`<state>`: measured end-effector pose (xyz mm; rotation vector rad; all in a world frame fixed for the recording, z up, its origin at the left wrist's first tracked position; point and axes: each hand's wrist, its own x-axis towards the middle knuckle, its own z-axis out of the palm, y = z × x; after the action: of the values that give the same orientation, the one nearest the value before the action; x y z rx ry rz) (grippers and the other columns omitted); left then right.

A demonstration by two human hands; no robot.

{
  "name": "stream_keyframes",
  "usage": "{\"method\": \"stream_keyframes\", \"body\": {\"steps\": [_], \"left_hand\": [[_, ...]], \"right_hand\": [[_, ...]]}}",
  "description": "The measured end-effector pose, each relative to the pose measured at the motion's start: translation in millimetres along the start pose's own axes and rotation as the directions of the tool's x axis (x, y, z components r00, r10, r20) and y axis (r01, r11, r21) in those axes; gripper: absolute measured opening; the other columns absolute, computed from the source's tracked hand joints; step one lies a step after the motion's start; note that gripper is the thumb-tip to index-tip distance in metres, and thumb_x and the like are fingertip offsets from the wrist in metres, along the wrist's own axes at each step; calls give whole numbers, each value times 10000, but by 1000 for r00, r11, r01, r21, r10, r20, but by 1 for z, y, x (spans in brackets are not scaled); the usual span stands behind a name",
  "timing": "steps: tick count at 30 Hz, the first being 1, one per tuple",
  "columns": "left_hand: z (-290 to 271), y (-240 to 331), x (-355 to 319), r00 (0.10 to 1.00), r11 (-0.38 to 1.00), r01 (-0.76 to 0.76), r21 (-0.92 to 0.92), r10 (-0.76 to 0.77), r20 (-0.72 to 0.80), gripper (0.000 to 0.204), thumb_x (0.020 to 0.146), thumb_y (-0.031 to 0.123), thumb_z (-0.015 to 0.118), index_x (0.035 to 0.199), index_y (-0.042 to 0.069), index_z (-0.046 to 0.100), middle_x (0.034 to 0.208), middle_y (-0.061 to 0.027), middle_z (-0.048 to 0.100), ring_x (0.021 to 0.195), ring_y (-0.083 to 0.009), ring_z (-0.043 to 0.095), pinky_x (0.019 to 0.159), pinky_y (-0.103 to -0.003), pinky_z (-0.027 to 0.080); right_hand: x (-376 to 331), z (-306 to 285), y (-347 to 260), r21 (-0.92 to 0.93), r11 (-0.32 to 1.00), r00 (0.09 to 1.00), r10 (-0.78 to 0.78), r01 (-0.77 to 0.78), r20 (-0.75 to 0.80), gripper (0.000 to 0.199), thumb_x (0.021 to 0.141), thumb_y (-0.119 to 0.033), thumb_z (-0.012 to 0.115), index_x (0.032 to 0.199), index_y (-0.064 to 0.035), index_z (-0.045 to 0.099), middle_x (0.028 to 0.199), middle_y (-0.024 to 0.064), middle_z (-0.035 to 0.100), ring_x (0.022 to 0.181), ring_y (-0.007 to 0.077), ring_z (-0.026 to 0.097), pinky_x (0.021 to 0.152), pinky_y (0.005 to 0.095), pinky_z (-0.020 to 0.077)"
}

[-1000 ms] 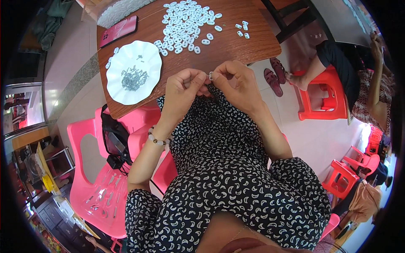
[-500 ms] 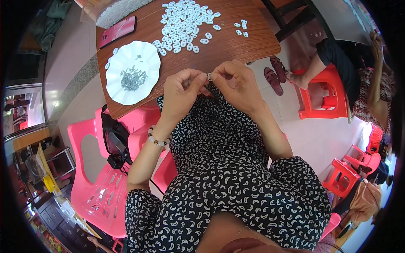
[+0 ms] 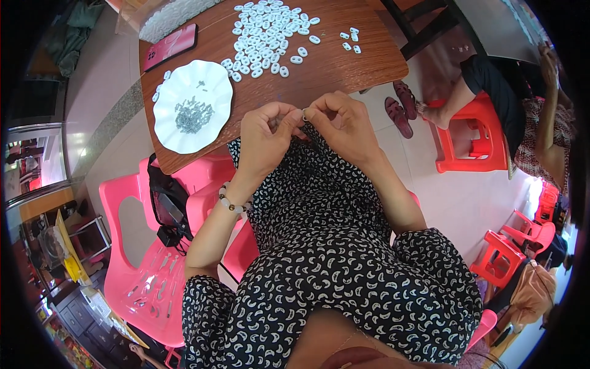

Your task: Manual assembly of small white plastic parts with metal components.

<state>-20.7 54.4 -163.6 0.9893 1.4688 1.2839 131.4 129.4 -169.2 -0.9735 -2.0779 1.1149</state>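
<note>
My left hand and my right hand meet fingertip to fingertip just off the table's near edge. Between the right thumb and forefinger a small white plastic piece is pinched, mostly covered by the fingers. My left thumb and forefinger press together against it; whatever lies between them is hidden. On the table, a white scalloped plate carries a pile of tiny grey metal pins. Many white oval pieces with two holes lie heaped beyond my hands.
The brown wooden table also holds a pink phone and several small white pieces on the right. A pink chair with a black bag stands left. A seated person's leg and red stool are right.
The white piece has turned or sunk between the fingertips and shows less now. Both hands have shifted only slightly.
</note>
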Motion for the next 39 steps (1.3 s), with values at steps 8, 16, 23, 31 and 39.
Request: {"method": "stream_keyframes", "body": {"steps": [8, 16, 23, 31, 39], "left_hand": [[-3, -14, 4, 997, 992, 62, -110, -56, 50, 265, 951, 192, 549, 934, -55, 642, 827, -87, 675, 651, -105, 623, 587, -217, 481], [-8, -17, 5, 988, 956, 150, -251, -138, 65, 422, 983, 345, 479, 946, -35, 659, 854, -94, 683, 653, -109, 618, 612, -215, 475], [-9, -15, 3, 994, 972, 111, -208, -106, 36, 303, 935, 259, 587, 929, -32, 673, 843, -75, 687, 654, -114, 643, 600, -205, 471], [-8, -15, 3, 994, 959, 112, -259, -108, 32, 218, 899, 177, 640, 919, -36, 678, 823, -71, 692, 646, -121, 649, 582, -198, 466], [-5, -20, 5, 986, 923, 167, -347, -166, 33, 212, 892, 163, 647, 927, -44, 679, 818, -79, 693, 625, -115, 632, 562, -194, 453]], "right_hand": [[3, 2, 10, 156, 981, 993, 111, -114, 29, 168, 853, -154, 648, 795, 3, 653, 699, -15, 610, 653, 37, 510, 566, 206, 387], [3, 2, 7, 238, 953, 982, 179, -188, 55, 176, 862, -162, 642, 810, 6, 651, 681, -28, 600, 628, 21, 495, 540, 185, 370], [2, 5, 9, 237, 957, 986, 159, -166, 48, 164, 864, -151, 646, 809, 3, 652, 688, -33, 591, 628, 16, 477, 537, 186, 358], [1, 6, 10, 138, 982, 992, 124, -127, 27, 143, 861, -140, 652, 819, -4, 668, 712, -11, 617, 644, 23, 490, 549, 196, 364], [1, 7, 7, 103, 989, 994, 112, -111, -11, 143, 849, -133, 664, 816, 5, 673, 733, 25, 634, 672, 56, 530, 584, 217, 390]]}}
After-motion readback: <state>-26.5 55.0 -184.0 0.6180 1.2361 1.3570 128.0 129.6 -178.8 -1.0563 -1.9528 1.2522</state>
